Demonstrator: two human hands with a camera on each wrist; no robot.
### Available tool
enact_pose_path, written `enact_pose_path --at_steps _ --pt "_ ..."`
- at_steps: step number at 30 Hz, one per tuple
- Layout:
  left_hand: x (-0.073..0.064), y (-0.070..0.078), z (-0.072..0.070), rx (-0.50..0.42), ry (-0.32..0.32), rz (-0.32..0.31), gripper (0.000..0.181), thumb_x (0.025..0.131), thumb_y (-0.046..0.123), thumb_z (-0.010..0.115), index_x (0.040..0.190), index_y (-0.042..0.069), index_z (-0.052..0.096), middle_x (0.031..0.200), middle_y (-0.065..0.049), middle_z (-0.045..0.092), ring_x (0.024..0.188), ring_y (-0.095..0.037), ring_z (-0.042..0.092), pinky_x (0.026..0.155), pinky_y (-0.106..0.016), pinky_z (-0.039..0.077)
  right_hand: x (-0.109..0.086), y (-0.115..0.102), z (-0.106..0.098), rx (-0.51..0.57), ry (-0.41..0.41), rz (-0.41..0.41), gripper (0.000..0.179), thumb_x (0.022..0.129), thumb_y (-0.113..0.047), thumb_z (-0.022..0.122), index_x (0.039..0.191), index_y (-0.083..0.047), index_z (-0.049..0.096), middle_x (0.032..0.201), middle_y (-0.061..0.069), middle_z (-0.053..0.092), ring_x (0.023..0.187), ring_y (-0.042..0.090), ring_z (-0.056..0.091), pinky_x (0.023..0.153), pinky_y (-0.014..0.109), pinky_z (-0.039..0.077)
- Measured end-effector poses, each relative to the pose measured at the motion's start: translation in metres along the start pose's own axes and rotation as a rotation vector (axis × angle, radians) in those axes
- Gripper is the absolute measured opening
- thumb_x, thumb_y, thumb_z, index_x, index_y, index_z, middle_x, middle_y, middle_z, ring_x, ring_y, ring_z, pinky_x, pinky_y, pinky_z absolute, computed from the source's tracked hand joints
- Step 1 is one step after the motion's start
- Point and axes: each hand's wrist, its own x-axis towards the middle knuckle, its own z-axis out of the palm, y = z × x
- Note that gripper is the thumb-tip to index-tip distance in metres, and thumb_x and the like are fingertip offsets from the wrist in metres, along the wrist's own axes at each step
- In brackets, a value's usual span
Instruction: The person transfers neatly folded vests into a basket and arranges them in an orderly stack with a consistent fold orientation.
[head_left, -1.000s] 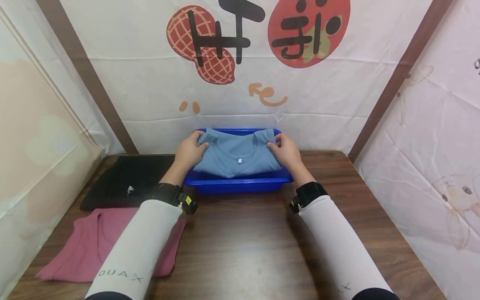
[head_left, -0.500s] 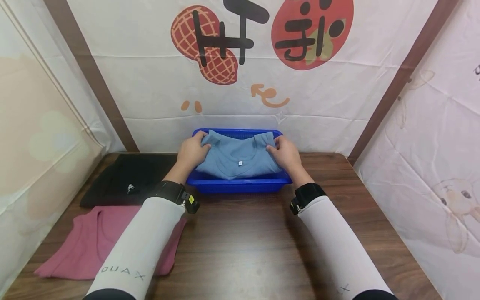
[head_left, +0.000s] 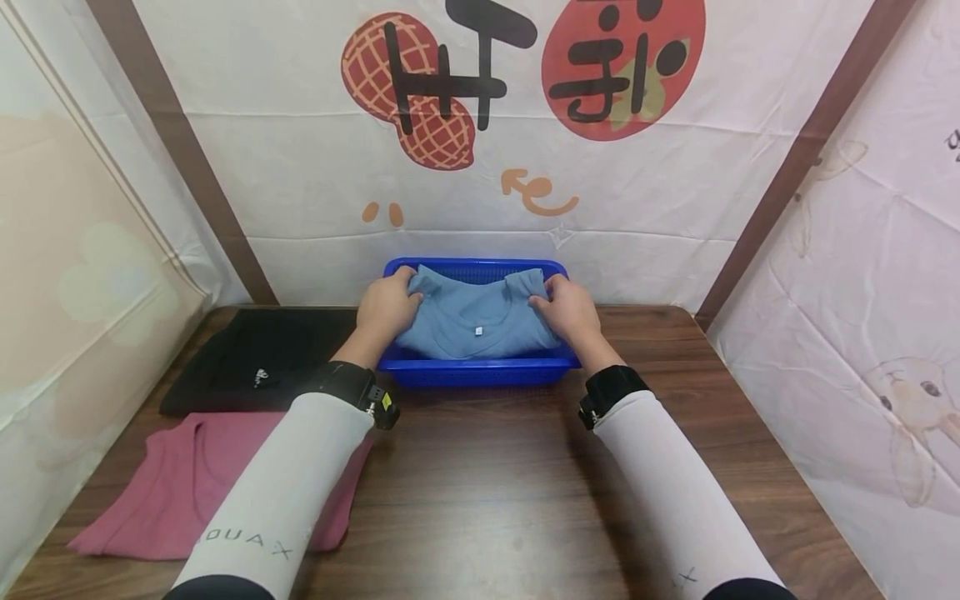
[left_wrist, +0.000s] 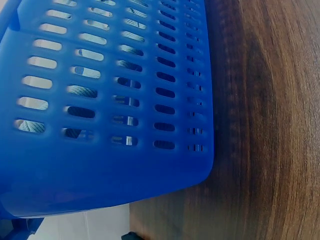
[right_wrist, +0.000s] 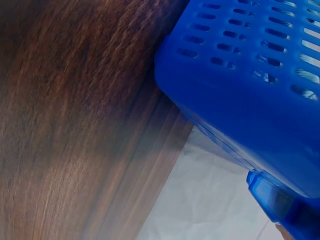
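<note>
The left hand (head_left: 388,307) and right hand (head_left: 572,310) have their fingers clamped on opposite upper corners of a folded blue shirt (head_left: 476,321), which sits inside a slotted blue plastic basket (head_left: 480,375) on the wood-grain surface (head_left: 480,492). Left of the basket lie a folded black garment (head_left: 225,358) and a pink V-neck top (head_left: 168,492).

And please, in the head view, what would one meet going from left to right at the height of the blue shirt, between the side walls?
Black folded garment → left hand → blue shirt → right hand.
</note>
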Motion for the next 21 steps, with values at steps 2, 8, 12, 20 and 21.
enact_pose_path --at_steps 2,8,12,20,21 --pt "-0.0004 0.0003 0.0002 0.007 -0.002 -0.003 0.045 0.103 0.029 0.060 0.144 0.011 0.051 0.136 -0.020 0.063 0.122 -0.043 0.059 0.100 -0.061 0.048 0.0004 -0.0005 0.0006 -0.013 0.001 -0.003 0.045 0.099 -0.043 0.067 0.124 -0.006 0.062 0.116 0.012 0.070 0.107 0.028 0.066 0.096 0.048 0.053" --pt "-0.0012 0.0031 -0.0005 0.023 -0.005 -0.012 0.047 0.102 0.026 0.061 0.145 0.010 0.051 0.137 -0.020 0.063 0.123 -0.043 0.060 0.098 -0.060 0.049 0.0020 -0.0016 0.0029 -0.068 -0.008 -0.001 0.045 0.098 -0.044 0.068 0.124 -0.007 0.062 0.120 0.012 0.070 0.109 0.029 0.066 0.094 0.048 0.053" --pt "-0.0014 0.0046 0.0002 0.041 -0.012 -0.019 0.048 0.102 0.026 0.061 0.146 0.011 0.051 0.137 -0.019 0.063 0.123 -0.043 0.060 0.097 -0.060 0.050 0.0011 -0.0026 0.0026 -0.082 -0.021 0.001 0.045 0.098 -0.044 0.068 0.124 -0.008 0.062 0.119 0.011 0.070 0.106 0.029 0.066 0.093 0.047 0.054" --pt "-0.0012 0.0060 0.0025 0.077 -0.015 -0.021 0.048 0.102 0.026 0.061 0.146 0.010 0.050 0.136 -0.019 0.063 0.120 -0.042 0.062 0.095 -0.059 0.051 -0.0008 -0.0048 0.0017 -0.088 -0.026 -0.005 0.045 0.097 -0.042 0.069 0.123 -0.007 0.063 0.119 0.011 0.070 0.106 0.028 0.066 0.093 0.047 0.054" --pt "-0.0011 0.0061 0.0026 0.080 -0.012 -0.021 0.048 0.102 0.025 0.061 0.146 0.010 0.050 0.135 -0.019 0.064 0.120 -0.042 0.062 0.095 -0.059 0.051 -0.0003 -0.0051 0.0020 -0.091 -0.027 -0.005 0.045 0.097 -0.042 0.069 0.123 -0.007 0.063 0.119 0.011 0.070 0.107 0.029 0.066 0.093 0.047 0.054"
